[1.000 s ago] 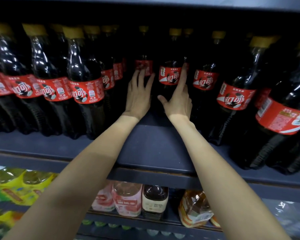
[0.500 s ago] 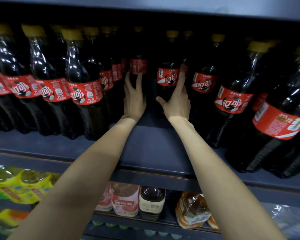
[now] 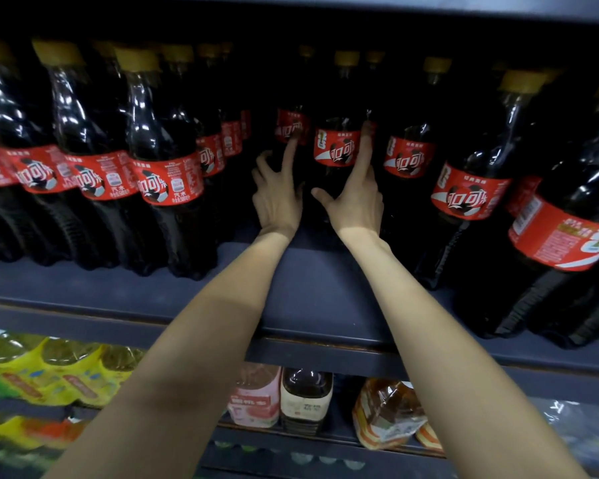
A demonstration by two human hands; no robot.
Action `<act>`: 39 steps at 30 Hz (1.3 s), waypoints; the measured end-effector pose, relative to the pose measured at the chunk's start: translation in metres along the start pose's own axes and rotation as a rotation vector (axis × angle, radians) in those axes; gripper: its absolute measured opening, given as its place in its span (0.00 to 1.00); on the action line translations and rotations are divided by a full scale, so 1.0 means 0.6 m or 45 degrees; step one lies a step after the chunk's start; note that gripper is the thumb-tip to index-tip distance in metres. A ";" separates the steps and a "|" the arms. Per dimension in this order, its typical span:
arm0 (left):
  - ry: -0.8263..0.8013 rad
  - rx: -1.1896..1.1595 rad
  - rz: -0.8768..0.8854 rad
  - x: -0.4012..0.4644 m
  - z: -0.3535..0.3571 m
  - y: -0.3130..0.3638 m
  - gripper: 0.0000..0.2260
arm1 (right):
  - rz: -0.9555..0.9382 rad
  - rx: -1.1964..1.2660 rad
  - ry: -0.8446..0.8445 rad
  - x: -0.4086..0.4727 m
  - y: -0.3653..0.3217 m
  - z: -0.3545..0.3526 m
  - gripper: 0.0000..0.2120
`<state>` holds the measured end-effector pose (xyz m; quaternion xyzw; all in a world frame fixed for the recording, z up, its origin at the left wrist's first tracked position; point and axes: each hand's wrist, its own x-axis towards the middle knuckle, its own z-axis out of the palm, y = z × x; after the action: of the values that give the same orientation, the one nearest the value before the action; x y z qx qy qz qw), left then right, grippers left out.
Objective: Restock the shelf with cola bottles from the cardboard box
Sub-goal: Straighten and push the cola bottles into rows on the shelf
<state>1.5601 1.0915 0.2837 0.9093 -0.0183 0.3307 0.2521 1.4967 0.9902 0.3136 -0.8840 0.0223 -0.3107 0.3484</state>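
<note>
Mostly stocked already, to judge by the rows: cola bottles (image 3: 166,157) standing upright several deep along the left of the dark shelf (image 3: 312,305), more of them crowding the right (image 3: 471,188). Still open in the middle, though: a bare lane of shelf board running from the front lip back to the two hands. Room there for a good few more bottles, so probably past halfway but not finished. No cardboard box anywhere in view, so no telling how much stock remains in it.

Deep in that lane, two bottles at the rear. Left hand (image 3: 277,198) reaching in beside the farther bottle (image 3: 291,127), fingers spread and mostly straight, index tip touching its red label; nothing gripped. Right hand (image 3: 357,202) set around the nearer bottle (image 3: 336,146), thumb out to its left, index finger straight up along its right side near the label; a loose bracket rather than a firm grip, as far as can be seen. Looks like nudging or straightening bottles at the back of the row rather than carrying a new one in.

Shelf board dark blue-grey, flat, with a raised front edge; another board overhead casting the back into deep shadow. Below, a lower shelf (image 3: 325,440) with yellow-wrapped multipacks (image 3: 49,368) on the left, a pink-labelled bottle (image 3: 256,399), a dark bottle with a cream label (image 3: 306,399) and an amber bottle (image 3: 384,413) lying tilted.
</note>
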 end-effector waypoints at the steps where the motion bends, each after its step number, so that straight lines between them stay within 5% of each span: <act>1: 0.012 0.006 -0.055 0.000 0.003 0.001 0.34 | -0.005 -0.001 -0.001 0.001 0.000 0.000 0.49; 9: 0.145 0.016 -0.302 0.014 0.024 0.009 0.37 | -0.016 0.007 0.004 -0.001 0.007 -0.001 0.49; 18: -0.153 -0.350 -0.152 -0.060 -0.083 0.003 0.34 | -0.003 0.113 -0.040 -0.010 -0.013 0.004 0.51; 23: 0.238 -0.358 0.352 -0.174 -0.218 -0.061 0.16 | -0.032 0.138 -0.158 -0.025 -0.072 0.039 0.54; 26: 0.600 -0.150 0.484 -0.185 -0.247 -0.100 0.14 | 0.006 0.129 -0.148 -0.029 -0.109 0.072 0.53; 29: 0.667 -0.172 0.298 -0.175 -0.254 -0.143 0.22 | 0.052 0.090 -0.093 -0.025 -0.124 0.093 0.51; 32: 0.474 -0.314 0.132 -0.172 -0.260 -0.161 0.27 | 0.063 0.051 -0.041 -0.024 -0.126 0.106 0.50; 39: 0.481 -0.447 0.112 -0.201 -0.273 -0.127 0.20 | 0.048 0.078 -0.182 -0.053 -0.131 0.066 0.43</act>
<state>1.3844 1.2191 0.2831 0.7720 -0.0677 0.4971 0.3903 1.4796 1.0817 0.3239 -0.8924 0.0044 -0.2406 0.3817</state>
